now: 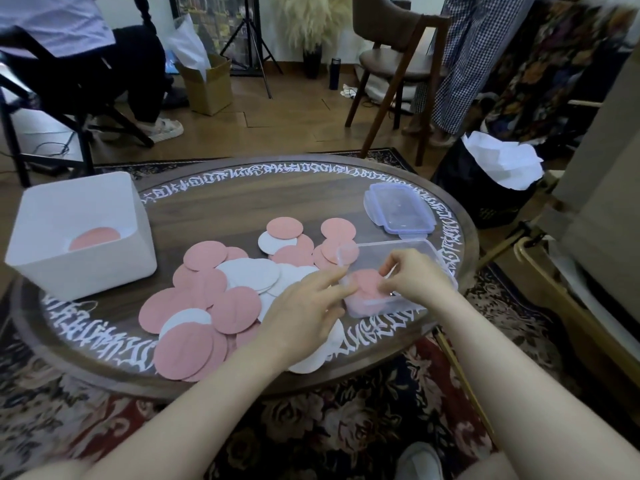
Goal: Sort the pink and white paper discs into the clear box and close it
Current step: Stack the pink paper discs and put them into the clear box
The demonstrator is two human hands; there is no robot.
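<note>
Several pink and white paper discs (221, 296) lie spread in overlapping piles on the round wooden table (214, 206). The clear box (433, 251) stands open at the table's right front. Both hands hold one pink disc (367, 281) over the box's near end: my left hand (304, 313) pinches its left edge and my right hand (412, 275) pinches its right edge. The disc is partly inside the box. The box's clear lid (398, 207) with purple clips lies flat behind it.
A white square bin (41, 216) at the table's left holds a pink disc (94, 238). Beyond the table are a wooden chair (398, 64), a seated person (86, 46), a cardboard box (207, 84) and a black basket (485, 188) of white paper.
</note>
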